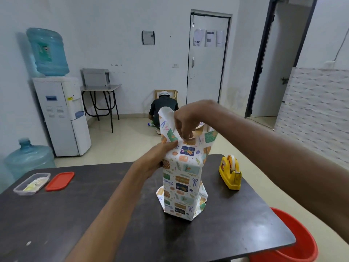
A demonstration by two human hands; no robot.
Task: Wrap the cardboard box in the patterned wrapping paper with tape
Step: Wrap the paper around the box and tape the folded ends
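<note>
Paper (181, 186) upright on table (94, 214), box hidden inside, open end up for folding. Left hand (160, 157) grips side, steadying. Right hand (184, 123) pinches top flap. Dispenser (230, 173) handy nearby.

Single head-worn wide-angle view, facing forward and down across table (75, 214) from its near edge. Close range: forearms entering from 7 and 4 o'clock, left hand (156, 159) and right hand (186, 121) holding paper (181, 182) at centre. Wall (122, 25) far off at 12 o'clock.
</note>
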